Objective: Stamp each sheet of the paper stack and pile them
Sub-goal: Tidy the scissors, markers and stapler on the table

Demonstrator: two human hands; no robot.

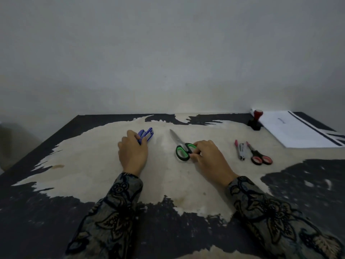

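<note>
Worn table (186, 184) — stamp (256, 119), paper stack (295, 131) far right of 2 hands: left hand (133, 152) gripping stapler (146, 135), right hand (207, 157) on scissors (182, 146).

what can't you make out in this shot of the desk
- Head view: the blue stapler's near end, hidden under the left hand.
- Head view: the small mark on the top sheet of the paper stack, too small to read.
- Head view: the stack's right corner, cut off by the frame edge.
- Head view: part of the green scissors' handle, covered by the right hand's fingers.
</note>
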